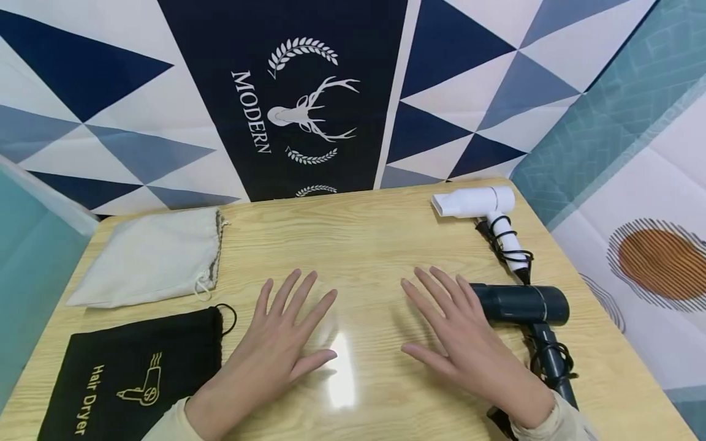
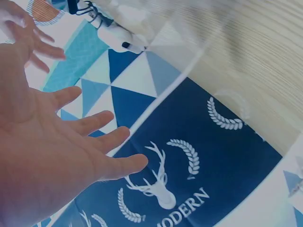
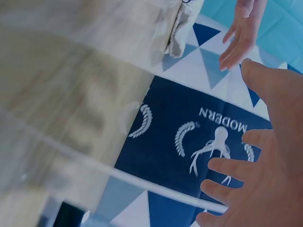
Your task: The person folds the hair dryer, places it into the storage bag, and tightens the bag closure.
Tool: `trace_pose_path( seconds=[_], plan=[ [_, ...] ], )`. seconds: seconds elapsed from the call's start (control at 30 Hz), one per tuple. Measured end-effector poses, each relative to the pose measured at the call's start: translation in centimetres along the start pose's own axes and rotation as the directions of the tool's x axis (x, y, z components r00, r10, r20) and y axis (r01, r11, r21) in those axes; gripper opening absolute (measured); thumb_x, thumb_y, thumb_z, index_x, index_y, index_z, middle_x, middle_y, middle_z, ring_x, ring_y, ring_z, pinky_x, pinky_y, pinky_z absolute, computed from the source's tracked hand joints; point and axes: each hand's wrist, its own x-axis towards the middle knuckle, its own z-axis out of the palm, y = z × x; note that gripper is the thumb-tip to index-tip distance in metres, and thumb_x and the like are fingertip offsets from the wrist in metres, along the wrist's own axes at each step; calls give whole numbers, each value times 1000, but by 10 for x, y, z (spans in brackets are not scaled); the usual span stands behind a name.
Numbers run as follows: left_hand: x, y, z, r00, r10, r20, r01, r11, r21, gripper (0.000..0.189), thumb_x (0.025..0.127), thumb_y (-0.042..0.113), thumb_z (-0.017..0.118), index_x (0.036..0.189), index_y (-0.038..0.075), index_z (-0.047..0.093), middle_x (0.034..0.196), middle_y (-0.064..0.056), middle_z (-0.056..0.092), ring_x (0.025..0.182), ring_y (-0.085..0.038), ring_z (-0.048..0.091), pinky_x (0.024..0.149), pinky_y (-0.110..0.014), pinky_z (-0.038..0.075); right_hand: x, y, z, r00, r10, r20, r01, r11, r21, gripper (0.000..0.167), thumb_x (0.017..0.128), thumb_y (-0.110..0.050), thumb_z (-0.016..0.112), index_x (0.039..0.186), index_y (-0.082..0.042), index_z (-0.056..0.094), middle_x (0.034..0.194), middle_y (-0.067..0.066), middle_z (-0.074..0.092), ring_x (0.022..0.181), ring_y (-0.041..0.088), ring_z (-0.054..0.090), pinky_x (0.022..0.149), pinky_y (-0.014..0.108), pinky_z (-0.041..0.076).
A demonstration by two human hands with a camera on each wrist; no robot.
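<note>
My left hand (image 1: 278,343) hovers over the table with its fingers spread and holds nothing. Nearest to it is a black drawstring pouch (image 1: 138,367) printed "Hair Dryer" in gold. A white drawstring pouch (image 1: 154,260) lies behind that one. My right hand (image 1: 463,337), fingers also spread, holds nothing. It partly covers a dark hair dryer (image 1: 518,304) whose cord is wound round the handle. Farther back at the right lies a white hair dryer (image 1: 477,202), its black cord likewise wrapped. Both wrist views show the palms with straight fingers.
The wooden table (image 1: 353,245) carries the pouches at left and the dryers at right. A patterned cloth (image 1: 309,104) with a deer head and "MODERN" hangs behind its back edge. Another cloth (image 1: 634,184) hangs at the right side.
</note>
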Motion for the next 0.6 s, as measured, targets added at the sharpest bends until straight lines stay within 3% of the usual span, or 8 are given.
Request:
trace_pose_path(
  seconds=[0.2,0.3,0.43,0.6],
  plan=[
    [7,17,-6,999,14,51,-12,999,-34,66,98,60,46,153,24,37,159,-14,27,146,-36,25,114,-62,19,-30,12,-13,996,54,-67,-53,998,19,76,98,-58,51,157,-17,29,159,13,30,145,37,27,115,56,17],
    [11,27,-15,998,32,57,-28,997,-76,62,100,57,47,150,22,41,155,-14,33,140,-37,34,112,-60,27,-47,18,-28,984,116,-134,-112,993,34,72,96,-46,63,155,-15,35,152,14,40,138,37,36,113,51,24],
    [16,38,-25,996,62,58,-55,992,-113,59,102,55,43,148,18,43,150,-15,40,134,-35,43,109,-54,35,-71,23,-45,957,226,-180,-223,974,34,70,87,-28,76,148,-10,46,141,15,50,129,37,44,109,45,29],
    [22,48,-33,994,91,57,-83,989,-121,56,103,53,44,145,15,47,143,-14,46,128,-33,49,105,-48,41,-96,30,-53,904,409,-128,-416,909,-36,52,91,-31,73,132,-3,58,125,21,56,114,42,50,88,58,42]
  ],
)
